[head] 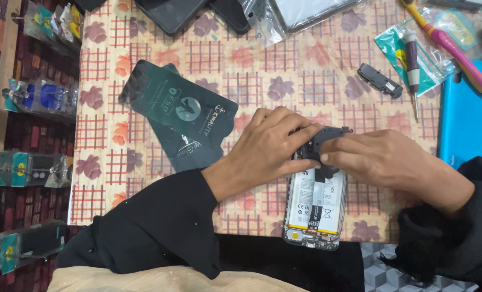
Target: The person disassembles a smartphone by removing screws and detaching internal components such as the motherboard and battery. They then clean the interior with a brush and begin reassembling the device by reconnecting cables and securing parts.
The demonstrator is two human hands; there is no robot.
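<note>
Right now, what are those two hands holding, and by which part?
Both hands, left and right, pinch a black plastic cover by its edges, over the top end of an opened phone on the table.

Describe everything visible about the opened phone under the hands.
The opened phone lies flat at the table's near edge, back cover off. A pale battery with a yellow lower strip and a black ribbon fills its silvery frame. The left hand and right hand grip a black plastic cover piece at its top end.
</note>
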